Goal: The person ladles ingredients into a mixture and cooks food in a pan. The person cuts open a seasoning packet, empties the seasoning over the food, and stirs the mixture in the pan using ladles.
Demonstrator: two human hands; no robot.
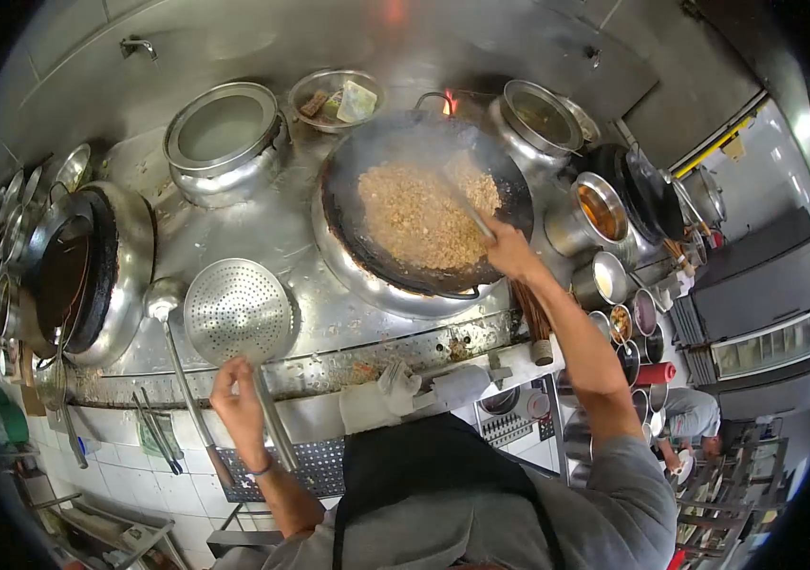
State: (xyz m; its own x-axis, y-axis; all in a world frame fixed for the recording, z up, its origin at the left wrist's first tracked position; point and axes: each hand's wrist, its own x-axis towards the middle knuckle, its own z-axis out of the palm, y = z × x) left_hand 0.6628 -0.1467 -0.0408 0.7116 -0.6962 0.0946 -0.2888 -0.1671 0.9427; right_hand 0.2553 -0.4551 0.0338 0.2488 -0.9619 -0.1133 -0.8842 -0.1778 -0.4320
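Note:
My right hand (511, 253) is closed around the handle of a wok spatula (467, 204), whose blade sits in the food at the wok's upper right. Steaming crumbly tan food (424, 218) covers the middle of the large black wok (343, 180). My left hand (237, 404) is at the lower left with its fingers curled together, right beside the handle of a round perforated skimmer (238, 312). Whether those fingers hold anything is hidden. The skimmer lies on the steel range, and a long-handled ladle (166, 298) rests to its left.
Lidded-looking steel pots (225, 133) flank the back of the wok. A bowl with packets (337, 99) sits behind it. Another wok (68, 266) stands left. To the right are a pot of reddish-orange liquid (602, 209) and several small containers. A flame (450, 103) shows behind the wok; another person (695, 418) is lower right.

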